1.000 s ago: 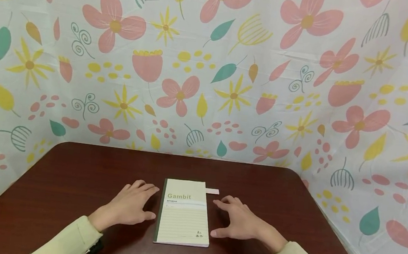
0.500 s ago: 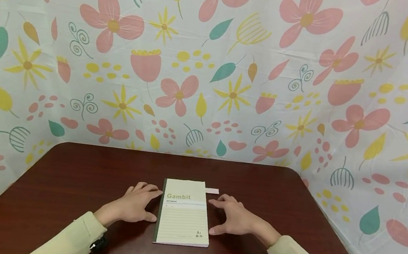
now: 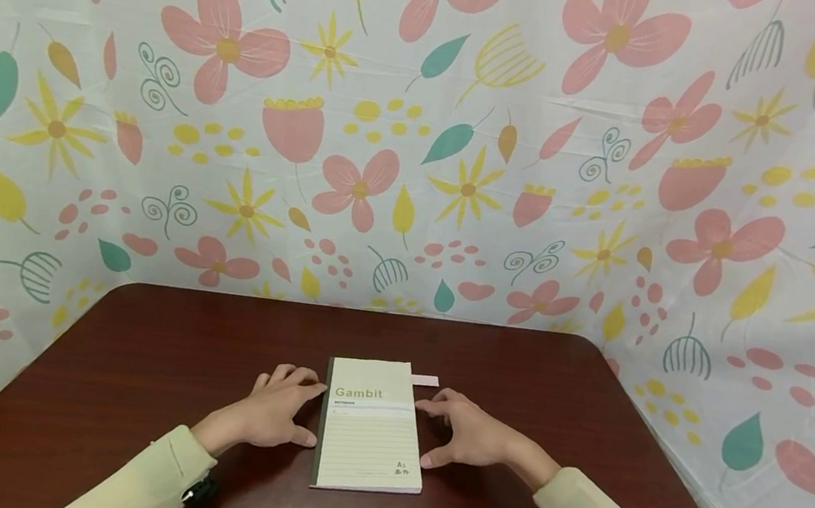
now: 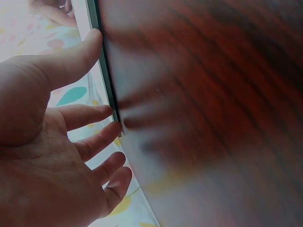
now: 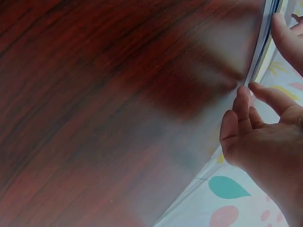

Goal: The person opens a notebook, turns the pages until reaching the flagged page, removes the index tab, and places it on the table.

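Both are relaxed, gripping nothing: the left hand at the spine of the Gambit notebook, flat on the table; at its opposite edge, a pale tab, then the right hand. Bracketing seems the step; next likely needs even inward pressure.

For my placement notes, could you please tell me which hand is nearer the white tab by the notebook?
Right: the right hand is just below the white tab in the head view; the left hand is across the notebook, beside its spine.

Bright head view, dim wrist views, blurry tabletop reflections
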`<state>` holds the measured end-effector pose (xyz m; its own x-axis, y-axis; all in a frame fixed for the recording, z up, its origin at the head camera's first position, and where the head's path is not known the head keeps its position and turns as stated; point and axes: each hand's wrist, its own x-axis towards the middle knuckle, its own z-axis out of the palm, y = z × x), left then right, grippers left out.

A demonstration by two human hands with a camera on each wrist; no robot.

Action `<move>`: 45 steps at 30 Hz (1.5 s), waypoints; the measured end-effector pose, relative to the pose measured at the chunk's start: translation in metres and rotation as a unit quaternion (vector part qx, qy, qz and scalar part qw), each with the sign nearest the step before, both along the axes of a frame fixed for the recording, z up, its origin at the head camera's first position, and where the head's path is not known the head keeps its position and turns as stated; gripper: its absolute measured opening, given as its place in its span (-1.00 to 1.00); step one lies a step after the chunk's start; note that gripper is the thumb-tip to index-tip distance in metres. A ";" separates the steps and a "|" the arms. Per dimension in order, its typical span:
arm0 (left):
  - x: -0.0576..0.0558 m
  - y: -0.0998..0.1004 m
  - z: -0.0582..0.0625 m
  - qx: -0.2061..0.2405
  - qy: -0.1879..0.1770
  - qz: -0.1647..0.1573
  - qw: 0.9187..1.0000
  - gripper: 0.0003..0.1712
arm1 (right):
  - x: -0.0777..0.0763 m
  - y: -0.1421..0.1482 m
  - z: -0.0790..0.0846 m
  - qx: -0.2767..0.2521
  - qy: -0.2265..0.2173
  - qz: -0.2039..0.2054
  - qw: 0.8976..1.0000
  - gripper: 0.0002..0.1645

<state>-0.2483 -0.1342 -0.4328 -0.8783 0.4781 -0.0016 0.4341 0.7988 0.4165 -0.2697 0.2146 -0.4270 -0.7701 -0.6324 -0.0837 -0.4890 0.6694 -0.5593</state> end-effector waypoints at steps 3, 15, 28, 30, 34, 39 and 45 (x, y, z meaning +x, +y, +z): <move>-0.001 0.000 0.000 -0.001 -0.002 0.002 1.000 -0.14 | -0.002 0.001 0.000 -0.006 0.001 0.008 1.000 0.04; 0.001 0.000 0.001 0.029 -0.021 0.021 0.999 -0.09 | 0.000 0.000 -0.001 -0.028 -0.022 -0.002 0.999 0.04; 0.001 0.001 0.000 0.028 -0.015 0.026 0.999 -0.09 | 0.001 -0.001 0.001 -0.048 -0.027 -0.005 0.998 0.03; 0.001 0.001 0.001 0.029 -0.014 0.027 0.999 -0.09 | 0.001 -0.001 0.003 -0.051 -0.025 -0.004 0.998 0.03; 0.001 0.002 0.001 0.028 -0.015 0.029 0.999 -0.08 | 0.000 0.000 0.007 -0.054 -0.021 -0.003 0.998 0.03; 0.000 0.000 -0.002 0.031 -0.007 0.015 0.999 -0.09 | -0.002 -0.001 0.014 -0.053 -0.019 -0.001 0.998 0.04; 0.001 -0.001 -0.004 0.037 -0.003 0.009 0.999 -0.09 | 0.000 -0.003 0.023 -0.069 -0.022 0.000 0.997 0.04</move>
<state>-0.2478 -0.1352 -0.4366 -0.8869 0.4612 0.0277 0.4170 0.7733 0.4776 -0.2700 0.2116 -0.4035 -0.7678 -0.6400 -0.0292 -0.4624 0.5851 -0.6662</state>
